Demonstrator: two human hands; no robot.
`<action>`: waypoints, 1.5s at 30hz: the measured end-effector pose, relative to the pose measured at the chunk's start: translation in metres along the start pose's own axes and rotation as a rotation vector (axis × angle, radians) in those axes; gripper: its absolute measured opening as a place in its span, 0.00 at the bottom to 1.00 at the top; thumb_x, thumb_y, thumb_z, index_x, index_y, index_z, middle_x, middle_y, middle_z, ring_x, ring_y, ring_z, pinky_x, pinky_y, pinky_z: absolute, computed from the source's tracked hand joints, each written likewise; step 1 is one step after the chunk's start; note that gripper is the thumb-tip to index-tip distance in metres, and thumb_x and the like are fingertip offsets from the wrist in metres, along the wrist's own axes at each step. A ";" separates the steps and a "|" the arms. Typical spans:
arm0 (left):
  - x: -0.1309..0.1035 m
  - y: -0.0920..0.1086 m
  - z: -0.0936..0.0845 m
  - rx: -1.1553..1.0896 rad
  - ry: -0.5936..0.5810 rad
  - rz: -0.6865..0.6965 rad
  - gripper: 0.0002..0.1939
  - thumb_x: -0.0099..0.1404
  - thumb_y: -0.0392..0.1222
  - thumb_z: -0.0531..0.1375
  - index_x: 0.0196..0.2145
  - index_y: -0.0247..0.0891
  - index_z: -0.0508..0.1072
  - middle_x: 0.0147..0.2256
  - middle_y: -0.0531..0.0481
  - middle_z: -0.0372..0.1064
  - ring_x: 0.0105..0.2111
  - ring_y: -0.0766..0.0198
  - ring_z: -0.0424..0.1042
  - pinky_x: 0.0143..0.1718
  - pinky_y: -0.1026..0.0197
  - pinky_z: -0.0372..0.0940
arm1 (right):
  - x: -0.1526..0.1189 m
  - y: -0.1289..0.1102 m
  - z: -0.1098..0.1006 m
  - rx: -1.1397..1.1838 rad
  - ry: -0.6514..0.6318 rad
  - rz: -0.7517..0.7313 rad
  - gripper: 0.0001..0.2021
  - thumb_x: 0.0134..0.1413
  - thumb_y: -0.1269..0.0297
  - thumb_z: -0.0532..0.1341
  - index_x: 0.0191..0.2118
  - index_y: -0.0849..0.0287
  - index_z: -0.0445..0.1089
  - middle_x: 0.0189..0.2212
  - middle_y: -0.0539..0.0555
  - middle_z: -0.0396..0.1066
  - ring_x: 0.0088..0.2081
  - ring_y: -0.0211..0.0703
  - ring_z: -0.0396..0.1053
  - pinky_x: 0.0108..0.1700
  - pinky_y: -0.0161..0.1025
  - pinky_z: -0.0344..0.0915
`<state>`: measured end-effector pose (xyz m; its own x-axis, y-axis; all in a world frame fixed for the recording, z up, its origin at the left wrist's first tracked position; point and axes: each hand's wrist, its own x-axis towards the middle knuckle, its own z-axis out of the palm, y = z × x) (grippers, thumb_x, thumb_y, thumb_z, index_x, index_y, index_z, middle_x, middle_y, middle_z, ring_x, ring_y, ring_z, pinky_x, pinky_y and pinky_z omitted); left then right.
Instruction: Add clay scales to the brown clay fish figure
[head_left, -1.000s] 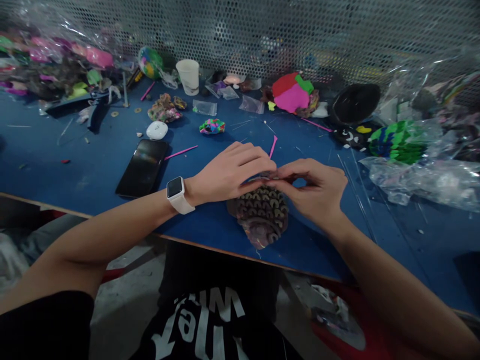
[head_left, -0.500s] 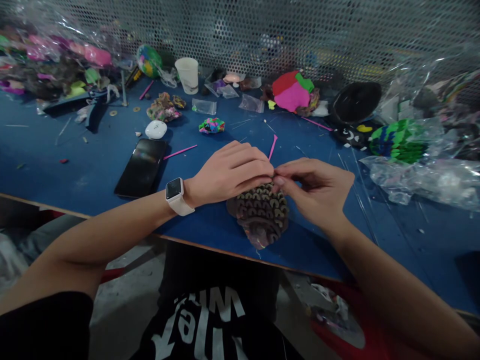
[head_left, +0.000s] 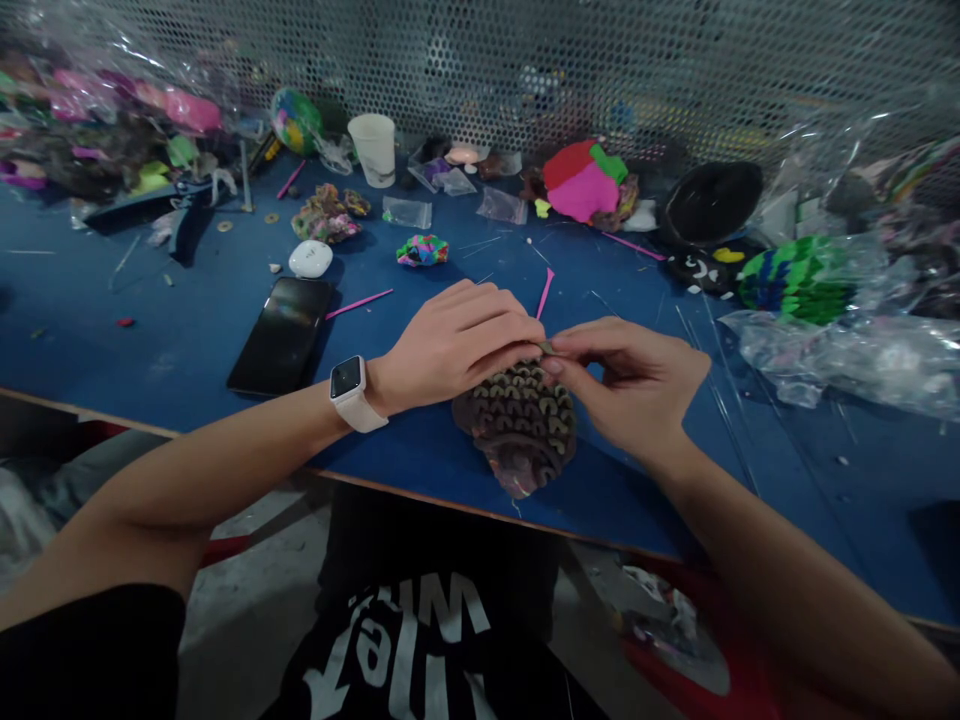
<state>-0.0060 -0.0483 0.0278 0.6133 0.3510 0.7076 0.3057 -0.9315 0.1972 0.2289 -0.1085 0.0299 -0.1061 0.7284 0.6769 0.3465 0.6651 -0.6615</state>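
Note:
A dark brown clay model (head_left: 517,425), covered in rows of small olive-brown curved clay pieces, lies on the blue table near its front edge. My left hand (head_left: 465,340), with a watch (head_left: 347,380) at the wrist, arches over the model's far end. Its fingers are pressed together and the thumb is hidden beneath. Between thumb and forefinger, my right hand (head_left: 607,375) pinches a small olive-brown clay strip (head_left: 548,349). The strip's other end meets the left fingertips, just above the model.
A black phone (head_left: 281,335) and white earbud case (head_left: 310,259) lie to the left. Pink sticks (head_left: 545,294), a multicoloured clay lump (head_left: 422,251) and a paper cup (head_left: 373,150) stand beyond my hands. Plastic wrap (head_left: 847,355) and a green-blue clay piece (head_left: 799,280) lie right. A perforated metal panel (head_left: 465,70) closes the back.
The fingertips of both hands have drawn slightly apart, and the clay strip between them now shows more. The model stays in place.

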 end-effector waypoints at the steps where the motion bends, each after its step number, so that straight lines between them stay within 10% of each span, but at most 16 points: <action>1: 0.000 0.000 0.000 0.001 0.008 0.005 0.18 0.88 0.54 0.54 0.51 0.44 0.81 0.42 0.47 0.81 0.44 0.59 0.80 0.46 0.54 0.68 | 0.000 -0.001 0.000 -0.017 0.015 -0.014 0.03 0.64 0.60 0.78 0.42 0.45 0.87 0.36 0.50 0.87 0.31 0.46 0.83 0.30 0.42 0.80; 20: 0.000 0.000 0.002 -0.075 0.048 0.148 0.13 0.88 0.48 0.56 0.52 0.40 0.78 0.43 0.46 0.82 0.43 0.63 0.81 0.46 0.60 0.71 | 0.008 0.002 -0.007 -0.146 -0.008 -0.253 0.06 0.67 0.61 0.77 0.44 0.37 0.88 0.38 0.49 0.87 0.34 0.48 0.84 0.37 0.48 0.82; 45: 0.007 0.006 -0.001 -0.574 -0.032 -0.208 0.18 0.81 0.56 0.65 0.47 0.38 0.84 0.39 0.46 0.83 0.38 0.64 0.80 0.41 0.63 0.73 | 0.003 0.008 -0.009 -0.281 0.011 -0.392 0.18 0.67 0.73 0.74 0.50 0.36 0.88 0.40 0.47 0.87 0.33 0.39 0.82 0.34 0.37 0.78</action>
<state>-0.0011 -0.0516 0.0348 0.6072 0.5256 0.5959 -0.0142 -0.7427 0.6695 0.2396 -0.1024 0.0292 -0.2700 0.4287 0.8622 0.5210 0.8181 -0.2437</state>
